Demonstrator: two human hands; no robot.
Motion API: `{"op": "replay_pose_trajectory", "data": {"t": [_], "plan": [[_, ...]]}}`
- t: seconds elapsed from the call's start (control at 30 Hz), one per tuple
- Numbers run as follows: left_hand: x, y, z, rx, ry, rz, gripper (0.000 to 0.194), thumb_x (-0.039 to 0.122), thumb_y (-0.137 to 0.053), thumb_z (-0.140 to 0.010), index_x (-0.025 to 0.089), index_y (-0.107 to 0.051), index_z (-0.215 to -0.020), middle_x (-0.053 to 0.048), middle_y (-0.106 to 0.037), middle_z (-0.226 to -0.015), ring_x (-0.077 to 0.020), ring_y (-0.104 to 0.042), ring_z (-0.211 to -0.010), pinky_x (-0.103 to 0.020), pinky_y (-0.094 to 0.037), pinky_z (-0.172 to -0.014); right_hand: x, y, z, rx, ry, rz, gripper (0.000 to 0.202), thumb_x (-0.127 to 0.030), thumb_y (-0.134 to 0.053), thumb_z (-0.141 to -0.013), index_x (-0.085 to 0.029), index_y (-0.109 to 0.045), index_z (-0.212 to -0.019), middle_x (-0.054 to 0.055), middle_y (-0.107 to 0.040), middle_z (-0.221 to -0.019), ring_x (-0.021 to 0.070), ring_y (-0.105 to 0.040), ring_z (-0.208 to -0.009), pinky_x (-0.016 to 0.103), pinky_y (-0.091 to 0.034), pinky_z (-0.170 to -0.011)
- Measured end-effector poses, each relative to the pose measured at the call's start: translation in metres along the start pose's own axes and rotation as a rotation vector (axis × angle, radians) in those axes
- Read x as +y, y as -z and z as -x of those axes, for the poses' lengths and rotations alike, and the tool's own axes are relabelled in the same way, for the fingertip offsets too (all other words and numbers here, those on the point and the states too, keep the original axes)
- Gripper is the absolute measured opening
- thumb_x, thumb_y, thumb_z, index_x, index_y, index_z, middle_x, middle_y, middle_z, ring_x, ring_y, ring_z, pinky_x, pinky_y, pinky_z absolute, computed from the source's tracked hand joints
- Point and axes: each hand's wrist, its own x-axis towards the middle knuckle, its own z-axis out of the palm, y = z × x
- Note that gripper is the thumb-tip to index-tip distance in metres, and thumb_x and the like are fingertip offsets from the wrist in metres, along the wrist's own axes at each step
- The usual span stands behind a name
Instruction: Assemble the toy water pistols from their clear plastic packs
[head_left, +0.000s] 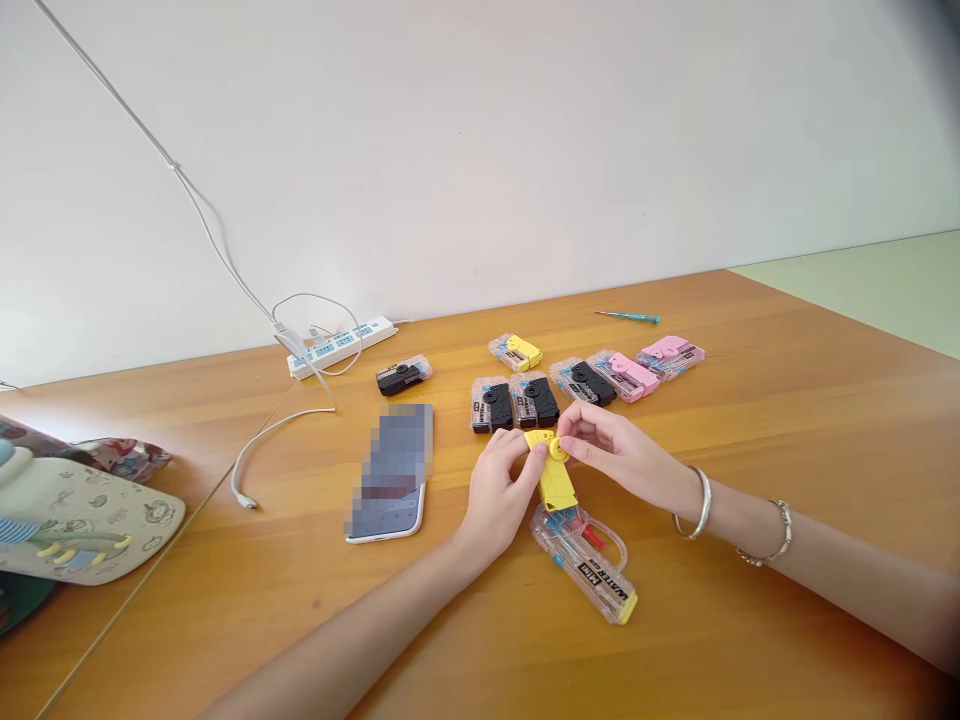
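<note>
A small toy water gun (585, 565) lies unfolded on the table, with a clear body, a red trigger and a yellow upper part. My left hand (501, 492) grips the yellow part from the left, its thumb pressed near a round yellow disc (557, 449). From the right, my right hand (606, 440) pinches that disc at its edge between thumb and fingertips. Whether the disc is fixed to the gun I cannot tell. Just beyond my hands lie folded water guns with black covers (537, 398).
More folded water guns lie behind: a yellow one (517, 352), pink ones (670, 355) and a black one (403, 375). A phone (390, 475) lies left of my hands. Farther off are a power strip (343, 346), a white cable (251, 450), a screwdriver (628, 317) and a patterned bottle (90, 515).
</note>
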Motion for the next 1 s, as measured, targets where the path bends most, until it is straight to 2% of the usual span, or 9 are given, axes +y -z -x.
{"op": "replay_pose_trajectory", "data": {"t": [0.1,0.23,0.5,0.63,0.8,1.0], "plan": [[-0.0023,-0.0006,-0.0008,0.03,0.028,0.041,0.033,0.034,-0.037,-0.091,0.018,-0.053,-0.067,0.0,-0.05,-0.069,-0.015,-0.042,-0.07,-0.027,-0.035,-0.066,0.0017,0.0009,-0.0014,-0.037,-0.022,-0.104,0.016,-0.036,-0.051,-0.084,-0.021,-0.044,-0.081,-0.001,-0.052,-0.08,0.0129,-0.056,-0.076,0.031,-0.052,-0.073],[-0.003,-0.0012,-0.001,0.041,0.037,0.052,0.033,0.034,-0.038,-0.091,0.018,-0.052,-0.067,0.0,-0.05,-0.069,-0.0149,-0.043,-0.069,-0.027,-0.036,-0.066,0.0028,0.0007,-0.0015,-0.051,-0.023,-0.11,0.018,-0.037,-0.051,-0.084,-0.021,-0.044,-0.08,-0.001,-0.052,-0.08,0.0132,-0.056,-0.077,0.031,-0.052,-0.075],[0.0033,0.0011,0.0013,0.012,-0.041,-0.001,0.029,0.031,-0.039,-0.09,0.019,-0.063,-0.079,-0.003,-0.057,-0.079,-0.0168,-0.047,-0.078,-0.028,-0.038,-0.072,0.0016,-0.0023,0.0018,0.037,0.04,0.086,0.012,-0.032,-0.048,-0.086,-0.022,-0.044,-0.082,-0.001,-0.053,-0.08,0.0131,-0.056,-0.073,0.028,-0.049,-0.068],[0.0054,0.0014,0.0022,0.031,-0.049,0.006,0.023,0.031,-0.045,-0.087,0.019,-0.063,-0.08,-0.003,-0.058,-0.081,-0.0171,-0.049,-0.081,-0.028,-0.04,-0.074,0.0019,-0.0021,0.0033,0.067,0.079,0.214,0.01,-0.031,-0.046,-0.087,-0.022,-0.045,-0.086,0.001,-0.056,-0.083,0.0146,-0.056,-0.077,0.027,-0.047,-0.068],[0.0063,0.0009,0.0019,0.04,-0.054,0.014,0.02,0.028,-0.048,-0.085,0.018,-0.058,-0.071,-0.003,-0.057,-0.078,-0.0168,-0.047,-0.079,-0.028,-0.04,-0.073,0.0042,-0.0037,0.0049,0.002,0.052,0.322,0.024,-0.037,-0.037,-0.091,-0.021,-0.043,-0.073,-0.002,-0.049,-0.068,0.0117,-0.045,-0.061,0.024,-0.038,-0.055],[0.0058,0.0012,0.0004,0.028,-0.07,0.02,0.017,0.023,-0.049,-0.082,0.017,-0.057,-0.067,-0.003,-0.055,-0.074,-0.0169,-0.046,-0.077,-0.029,-0.039,-0.072,0.0063,-0.0075,0.0059,-0.004,0.055,0.315,0.026,-0.039,-0.037,-0.091,-0.021,-0.042,-0.073,-0.003,-0.046,-0.066,0.0113,-0.042,-0.059,0.023,-0.037,-0.053]]}}
